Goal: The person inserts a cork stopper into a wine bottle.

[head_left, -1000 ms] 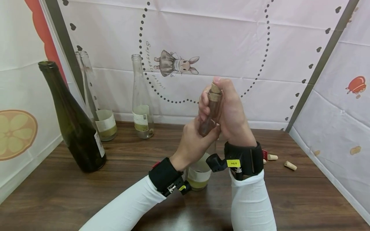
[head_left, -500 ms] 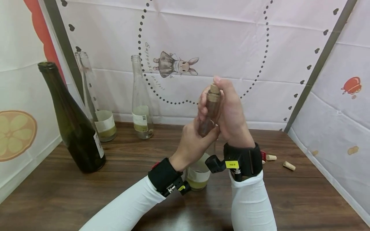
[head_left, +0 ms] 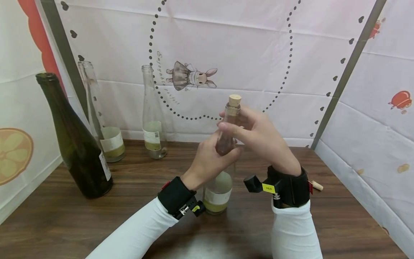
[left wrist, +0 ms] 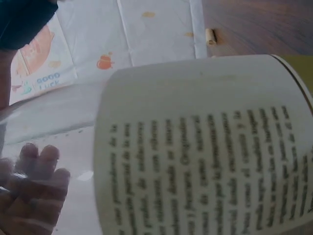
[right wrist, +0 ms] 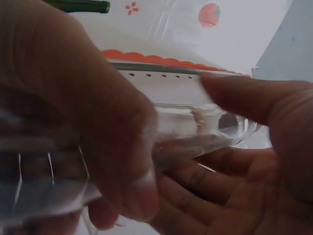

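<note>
Glass bottle [head_left: 223, 172] upright, corked neck skyward, in left hand [head_left: 210, 160]

bench [head_left: 136, 201]: dark wood grain | walls: pale printed sheets, rabbit print [head_left: 189, 76] beyond the fingers | corner pole [head_left: 346, 73] grey, right of fingers
</note>
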Demonstrator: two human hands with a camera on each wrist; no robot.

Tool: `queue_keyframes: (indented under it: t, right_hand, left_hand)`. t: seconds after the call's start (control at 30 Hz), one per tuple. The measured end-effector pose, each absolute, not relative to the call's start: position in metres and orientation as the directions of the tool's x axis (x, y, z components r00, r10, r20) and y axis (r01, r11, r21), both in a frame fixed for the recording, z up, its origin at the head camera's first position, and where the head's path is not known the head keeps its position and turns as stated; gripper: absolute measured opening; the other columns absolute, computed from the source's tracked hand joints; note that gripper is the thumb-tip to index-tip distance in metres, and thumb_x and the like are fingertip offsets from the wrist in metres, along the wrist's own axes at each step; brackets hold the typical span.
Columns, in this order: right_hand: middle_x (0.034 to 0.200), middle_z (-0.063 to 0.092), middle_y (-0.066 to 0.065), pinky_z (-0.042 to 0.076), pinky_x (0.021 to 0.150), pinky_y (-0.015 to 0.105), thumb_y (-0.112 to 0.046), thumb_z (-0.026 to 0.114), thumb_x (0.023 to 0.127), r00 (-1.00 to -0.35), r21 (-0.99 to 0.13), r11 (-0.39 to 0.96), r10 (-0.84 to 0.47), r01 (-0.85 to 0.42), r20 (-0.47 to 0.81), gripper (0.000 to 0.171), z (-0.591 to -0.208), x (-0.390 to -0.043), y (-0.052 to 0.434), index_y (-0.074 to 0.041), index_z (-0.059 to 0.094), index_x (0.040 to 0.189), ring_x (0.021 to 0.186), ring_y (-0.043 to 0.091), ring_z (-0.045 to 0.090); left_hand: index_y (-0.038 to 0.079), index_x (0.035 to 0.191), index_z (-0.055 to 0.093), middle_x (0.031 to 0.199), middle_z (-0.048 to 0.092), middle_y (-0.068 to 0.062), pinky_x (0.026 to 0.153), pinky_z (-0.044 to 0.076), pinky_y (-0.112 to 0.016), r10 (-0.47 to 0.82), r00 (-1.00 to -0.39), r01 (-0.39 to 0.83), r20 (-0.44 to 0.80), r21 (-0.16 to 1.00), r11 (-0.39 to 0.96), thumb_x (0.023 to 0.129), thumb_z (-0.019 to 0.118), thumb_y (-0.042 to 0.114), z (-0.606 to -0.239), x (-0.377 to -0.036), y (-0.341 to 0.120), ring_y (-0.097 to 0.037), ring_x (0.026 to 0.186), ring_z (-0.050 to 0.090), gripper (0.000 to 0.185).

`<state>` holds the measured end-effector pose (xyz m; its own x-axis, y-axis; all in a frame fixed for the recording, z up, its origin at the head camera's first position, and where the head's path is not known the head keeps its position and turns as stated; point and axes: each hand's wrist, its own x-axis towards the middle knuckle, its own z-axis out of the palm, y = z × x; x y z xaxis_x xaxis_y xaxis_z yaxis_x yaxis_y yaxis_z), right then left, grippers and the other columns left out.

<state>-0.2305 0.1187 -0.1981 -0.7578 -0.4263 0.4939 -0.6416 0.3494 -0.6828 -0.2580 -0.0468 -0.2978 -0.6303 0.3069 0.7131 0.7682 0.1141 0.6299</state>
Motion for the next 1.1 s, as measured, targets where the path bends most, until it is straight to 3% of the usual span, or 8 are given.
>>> queue_keyframes:
  t: [0.13,0.27,0.47,0.83,1.03,1.1]
  right_hand:
    - [0.117,0.074,0.006,0.057,0.094,0.044,-0.014,0.078,0.099,-0.741,-0.616,0.419,-0.456,-0.667,0.492,0.037,-0.199,-0.227,0.121,-0.005,0.065,0.132,0.110,0.021,0.070]
    - [0.108,0.074,0.005,0.058,0.088,0.045,-0.014,0.082,0.095,-0.735,-0.557,0.482,-0.475,-0.677,0.483,0.031,-0.203,-0.224,0.125,-0.004,0.066,0.120,0.104,0.023,0.070]
    - [0.107,0.072,0.004,0.057,0.088,0.044,-0.019,0.081,0.097,-0.756,-0.542,0.529,-0.488,-0.654,0.436,0.027,-0.209,-0.220,0.129,-0.008,0.066,0.117,0.103,0.023,0.069]
    - [0.102,0.073,0.000,0.054,0.091,0.039,-0.020,0.078,0.098,-0.754,-0.562,0.503,-0.431,-0.657,0.496,0.016,-0.213,-0.215,0.123,-0.011,0.069,0.108,0.099,0.016,0.068]
    - [0.099,0.072,0.002,0.055,0.088,0.039,-0.017,0.077,0.098,-0.712,-0.507,0.508,-0.402,-0.697,0.576,0.015,-0.216,-0.216,0.120,-0.007,0.069,0.106,0.095,0.017,0.068]
    - [0.100,0.072,0.004,0.055,0.086,0.040,-0.019,0.076,0.099,-0.717,-0.501,0.525,-0.384,-0.688,0.582,0.017,-0.217,-0.217,0.120,-0.006,0.069,0.108,0.095,0.020,0.068]
  left_hand:
    - [0.005,0.144,0.057,0.103,0.074,-0.005,0.075,0.055,-0.034,0.299,-0.643,0.761,0.705,0.634,0.140,0.098,0.071,0.033,-0.300,-0.258,-0.049,-0.013,0.086,0.068,0.056]
    - [0.004,0.141,0.054,0.123,0.073,-0.012,0.086,0.059,-0.040,0.291,-0.684,0.723,0.669,0.675,0.147,0.095,0.071,0.035,-0.301,-0.256,-0.047,-0.019,0.103,0.072,0.058]
    - [0.006,0.139,0.053,0.122,0.072,-0.012,0.089,0.059,-0.043,0.279,-0.716,0.694,0.640,0.695,0.186,0.091,0.068,0.031,-0.300,-0.253,-0.043,-0.022,0.107,0.071,0.056]
    - [0.005,0.142,0.054,0.125,0.072,-0.013,0.086,0.059,-0.043,0.267,-0.729,0.683,0.630,0.697,0.219,0.096,0.070,0.039,-0.303,-0.251,-0.041,-0.021,0.105,0.072,0.060]
    - [0.006,0.144,0.055,0.132,0.070,-0.013,0.090,0.058,-0.046,0.269,-0.744,0.667,0.611,0.705,0.243,0.096,0.071,0.040,-0.299,-0.251,-0.042,-0.024,0.113,0.070,0.061]
    - [0.005,0.146,0.054,0.136,0.068,-0.014,0.094,0.057,-0.047,0.274,-0.742,0.670,0.612,0.701,0.245,0.096,0.071,0.049,-0.297,-0.252,-0.042,-0.025,0.118,0.069,0.068]
